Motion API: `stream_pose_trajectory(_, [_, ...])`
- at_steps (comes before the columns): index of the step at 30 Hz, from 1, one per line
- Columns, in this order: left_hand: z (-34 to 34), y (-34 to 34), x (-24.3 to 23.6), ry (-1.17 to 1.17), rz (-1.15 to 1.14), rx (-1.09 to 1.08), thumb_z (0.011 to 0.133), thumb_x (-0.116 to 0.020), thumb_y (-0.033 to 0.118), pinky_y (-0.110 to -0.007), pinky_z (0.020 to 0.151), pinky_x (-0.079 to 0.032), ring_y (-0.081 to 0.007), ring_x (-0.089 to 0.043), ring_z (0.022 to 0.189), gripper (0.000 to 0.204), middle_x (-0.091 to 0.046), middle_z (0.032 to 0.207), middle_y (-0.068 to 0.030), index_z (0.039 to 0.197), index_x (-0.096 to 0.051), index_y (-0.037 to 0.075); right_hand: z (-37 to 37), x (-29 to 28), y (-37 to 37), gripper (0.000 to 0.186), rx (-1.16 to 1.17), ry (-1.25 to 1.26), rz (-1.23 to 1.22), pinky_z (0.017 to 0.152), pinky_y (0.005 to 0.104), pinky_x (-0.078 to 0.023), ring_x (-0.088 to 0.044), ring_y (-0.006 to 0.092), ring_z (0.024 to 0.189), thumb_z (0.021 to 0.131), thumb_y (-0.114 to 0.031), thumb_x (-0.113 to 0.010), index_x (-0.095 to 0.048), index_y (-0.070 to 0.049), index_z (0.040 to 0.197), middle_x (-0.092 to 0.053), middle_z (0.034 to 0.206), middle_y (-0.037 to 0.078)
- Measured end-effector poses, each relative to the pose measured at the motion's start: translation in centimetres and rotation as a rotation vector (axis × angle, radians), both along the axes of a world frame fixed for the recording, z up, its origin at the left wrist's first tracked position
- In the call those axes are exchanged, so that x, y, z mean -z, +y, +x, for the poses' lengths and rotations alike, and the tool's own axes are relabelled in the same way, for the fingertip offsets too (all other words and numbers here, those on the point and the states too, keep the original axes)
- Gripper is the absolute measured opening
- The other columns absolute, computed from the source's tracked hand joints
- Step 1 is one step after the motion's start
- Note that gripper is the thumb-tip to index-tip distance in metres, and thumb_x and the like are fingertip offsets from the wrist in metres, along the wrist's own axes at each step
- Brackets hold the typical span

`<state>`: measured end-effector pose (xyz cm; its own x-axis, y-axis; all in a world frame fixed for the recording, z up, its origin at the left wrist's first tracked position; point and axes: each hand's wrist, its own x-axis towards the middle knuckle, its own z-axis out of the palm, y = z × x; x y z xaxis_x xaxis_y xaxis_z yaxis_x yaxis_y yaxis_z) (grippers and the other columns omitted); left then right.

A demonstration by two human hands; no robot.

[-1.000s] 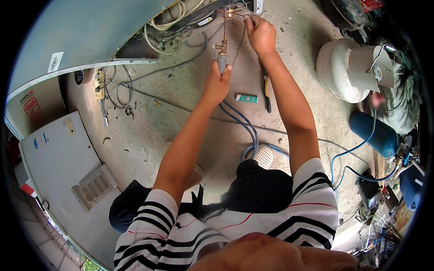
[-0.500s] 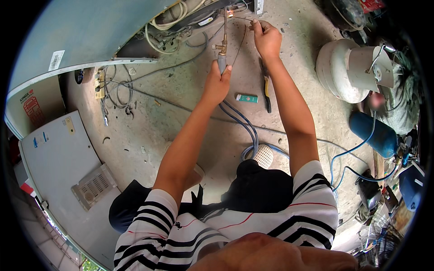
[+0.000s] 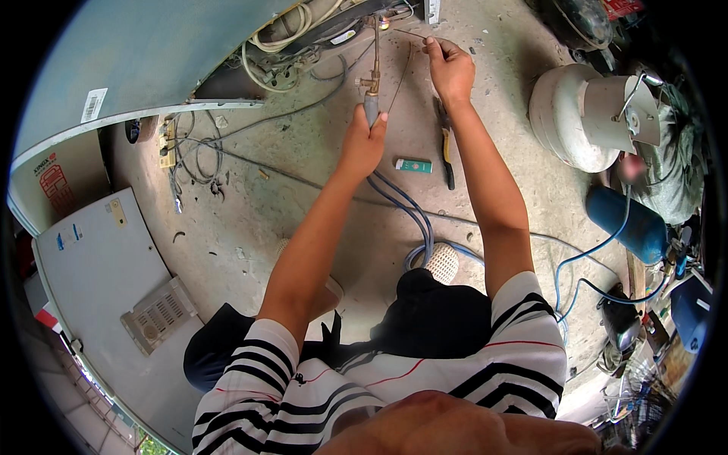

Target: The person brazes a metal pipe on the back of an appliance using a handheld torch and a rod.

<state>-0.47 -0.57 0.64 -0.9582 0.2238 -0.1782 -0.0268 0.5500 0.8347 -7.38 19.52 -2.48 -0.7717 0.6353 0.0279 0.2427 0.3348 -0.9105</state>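
My left hand [image 3: 363, 140] grips the grey handle of a brass gas torch [image 3: 372, 85], whose nozzle reaches up to a small bright glow [image 3: 384, 23] at piping under the upright appliance's edge. My right hand [image 3: 452, 70] pinches a thin rod [image 3: 409, 32] pointing left toward the glow. Another thin wire [image 3: 402, 74] slants upward from beside my left thumb. On the concrete below lie a teal lighter [image 3: 413, 165] and, right of it, yellow-and-black pliers [image 3: 447, 155]. Blue hoses [image 3: 409, 205] trail down from the torch to a coil near my knee.
A large appliance [image 3: 114, 61] fills the upper left. A white panel [image 3: 106, 258] lies at left, beside a power strip [image 3: 165, 148] and cables. At right stand a white gas cylinder [image 3: 565, 114] and a blue cylinder [image 3: 622, 224] among assorted clutter [image 3: 629, 326].
My right hand has shifted right and slightly down, drawing its rod back from the torch tip. My left hand and the torch have stayed almost in place.
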Motion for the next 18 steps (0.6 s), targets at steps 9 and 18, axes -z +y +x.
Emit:
stream_pose_trajectory(9, [-0.1, 0.0, 0.3, 0.016, -0.004, -0.016, 0.099, -0.055, 0.03, -0.034, 0.057, -0.043, -0.0165, -0.052, 0.059, 0.025, -0.053, 0.066, -0.0054, 0.101, -0.048, 0.007, 0.6, -0.2, -0.2, 0.03, 0.003, 0.003, -0.024, 0.074, 0.0373, -0.053, -0.07, 0.0286, 0.076, 0.09, -0.04, -0.062, -0.077, -0.014, 0.095, -0.073, 0.079, 0.01])
stream_pose_trajectory(18, [-0.2, -0.1, 1.1, -0.028, 0.011, -0.013, 0.099, -0.055, 0.028, -0.032, 0.054, -0.041, -0.013, -0.051, 0.057, 0.023, -0.052, 0.066, -0.0032, 0.1, -0.047, 0.007, 1.5, -1.1, -0.1, 0.029, 0.004, -0.024, -0.064, 0.074, 0.0342, -0.053, -0.07, 0.0244, 0.076, 0.091, -0.037, -0.062, -0.077, -0.012, 0.095, -0.074, 0.081, 0.007])
